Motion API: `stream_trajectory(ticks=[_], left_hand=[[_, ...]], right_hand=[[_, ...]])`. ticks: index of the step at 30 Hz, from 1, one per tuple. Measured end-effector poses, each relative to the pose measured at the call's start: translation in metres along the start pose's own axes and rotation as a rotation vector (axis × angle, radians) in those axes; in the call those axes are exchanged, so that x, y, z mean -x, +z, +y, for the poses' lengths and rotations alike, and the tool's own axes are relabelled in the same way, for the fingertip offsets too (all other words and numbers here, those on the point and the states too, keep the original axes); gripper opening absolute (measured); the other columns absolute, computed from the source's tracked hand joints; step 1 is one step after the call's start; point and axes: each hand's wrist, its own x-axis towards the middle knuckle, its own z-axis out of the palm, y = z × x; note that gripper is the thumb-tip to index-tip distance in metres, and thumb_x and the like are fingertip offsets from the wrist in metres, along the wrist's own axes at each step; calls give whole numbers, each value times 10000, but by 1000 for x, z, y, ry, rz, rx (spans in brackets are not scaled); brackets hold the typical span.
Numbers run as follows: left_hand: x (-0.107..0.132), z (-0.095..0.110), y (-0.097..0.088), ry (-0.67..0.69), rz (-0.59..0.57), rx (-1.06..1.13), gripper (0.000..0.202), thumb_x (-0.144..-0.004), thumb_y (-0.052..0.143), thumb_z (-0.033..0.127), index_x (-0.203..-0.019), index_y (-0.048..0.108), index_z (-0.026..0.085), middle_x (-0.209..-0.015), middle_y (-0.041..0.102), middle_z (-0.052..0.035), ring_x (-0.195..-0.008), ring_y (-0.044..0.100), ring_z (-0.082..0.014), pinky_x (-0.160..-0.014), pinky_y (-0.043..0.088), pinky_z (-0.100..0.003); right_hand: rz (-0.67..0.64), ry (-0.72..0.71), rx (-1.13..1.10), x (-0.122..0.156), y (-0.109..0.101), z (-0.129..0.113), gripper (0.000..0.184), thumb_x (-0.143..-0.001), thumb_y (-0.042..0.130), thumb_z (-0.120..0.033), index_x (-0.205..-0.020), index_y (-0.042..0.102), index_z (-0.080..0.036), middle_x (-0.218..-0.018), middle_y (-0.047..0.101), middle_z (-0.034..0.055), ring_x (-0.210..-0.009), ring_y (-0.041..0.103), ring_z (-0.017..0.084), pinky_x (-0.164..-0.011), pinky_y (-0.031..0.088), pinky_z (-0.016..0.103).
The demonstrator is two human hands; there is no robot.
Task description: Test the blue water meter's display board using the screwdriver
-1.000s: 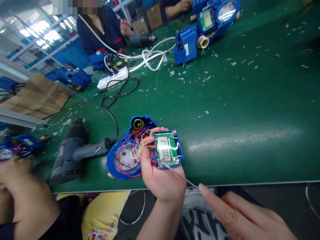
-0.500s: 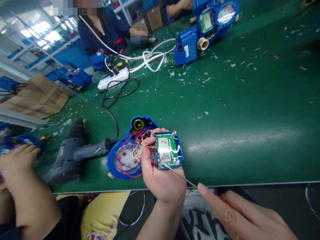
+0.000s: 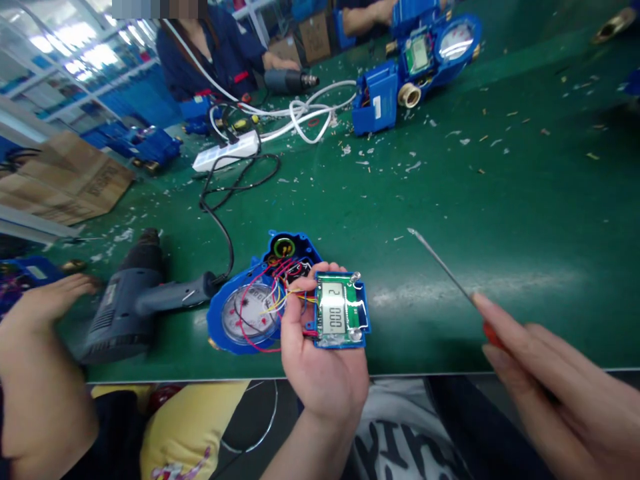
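Note:
My left hand (image 3: 320, 367) grips a small blue display module (image 3: 341, 311) with a green circuit board and a lit LCD, held over the table's front edge. Red, yellow and white wires run from it to an open blue water meter (image 3: 255, 307) lying just left of it on the green table (image 3: 450, 200). My right hand (image 3: 555, 393) is closed round a screwdriver (image 3: 443, 265) with a red handle. Its thin metal shaft points up and left, its tip well clear of the module, to the module's upper right.
A grey heat gun (image 3: 135, 303) lies left of the meter, its black cord looping back to a white power strip (image 3: 225, 152). Another person's hand (image 3: 40, 313) rests at the left. More blue meters (image 3: 420, 63) and people sit across the table. Scraps litter the surface.
The screwdriver tip has lifted off the module's lower left corner and swung up and to the right with my right hand. My left hand holds the module in about the same place.

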Motion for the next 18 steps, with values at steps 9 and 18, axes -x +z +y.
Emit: stream_trajectory(ticks=[9,18], left_hand=[[5,4,-2,-128,18,27,338,-942,421,288,-740,668,178,-862,746,-54,-892,722,-174,-837,565,-320],[1,15,-3,-308,66,-10,396,-935,371,289,-724,687,178,-863,748,-72,-810,729,-168,-708,581,-254]], right_hand=[[-5,-184,291,-47,14,11,243,-945,479,-188,-1083,668,-122,-1057,614,162,-904,536,337,-718,424,464],[-331,-655,-276,-120,10,-48,141,-934,601,-291,-867,632,-171,-883,627,20,-902,482,201,-797,329,369]])
